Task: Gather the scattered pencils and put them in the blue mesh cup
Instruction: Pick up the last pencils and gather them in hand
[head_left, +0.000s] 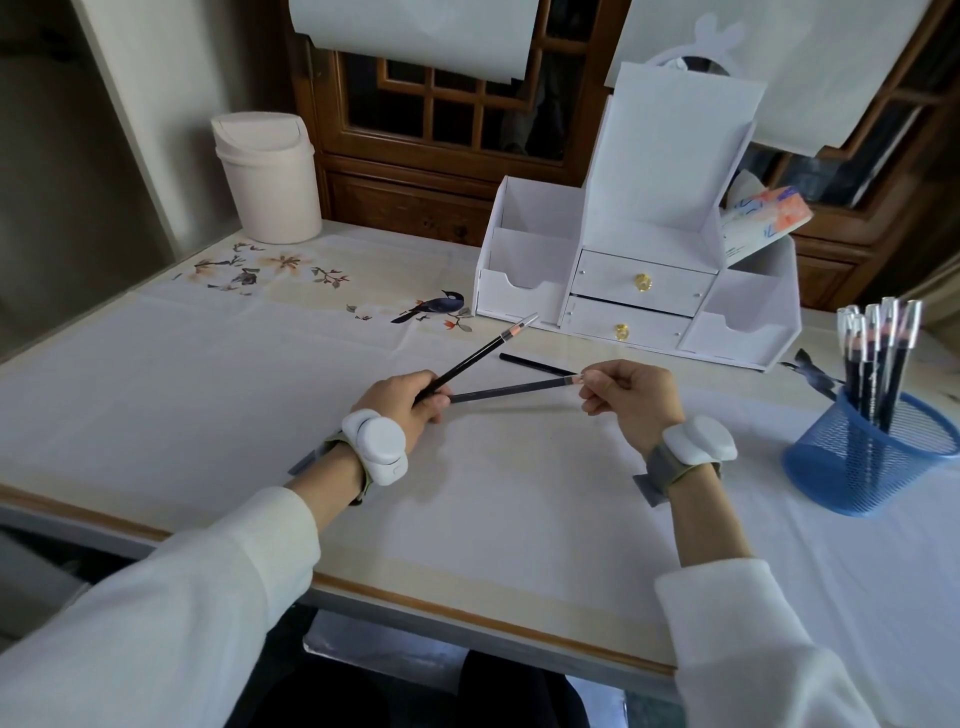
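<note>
**Two pencils in hand, one loose on the table: where this could get messy**

The left hand is curled round the lower end of one pencil, which angles up and away toward the white organizer. The right hand pinches only the very end of a second pencil between thumb and fingertips. That one runs low across the gap, and its other end is just beside the left hand's fingers. I can't tell if they touch. A third pencil lies loose on the table just behind the right hand. The blue mesh cup stands off to the right, well apart from both hands, with a bunch of pencils standing in it.

What worries me:
- An end pinch like that gives almost no control. If it's lifted fast, I'd guess the second pencil swings down or slips out.
- The cup looks light and is fairly full. A pencil jabbed in at an angle could catch on the standing ones or tip the whole thing.
- The third pencil is round and right by the right knuckles, so a careless nudge would probably send it rolling.

As for room, there's wide bare cloth between the hands and the cup, so the sideways path looks easy. The organizer closes off the back, near the raised pencil's tip. The table's near edge runs under the forearms, so anything dropped there could go to the floor.
</note>
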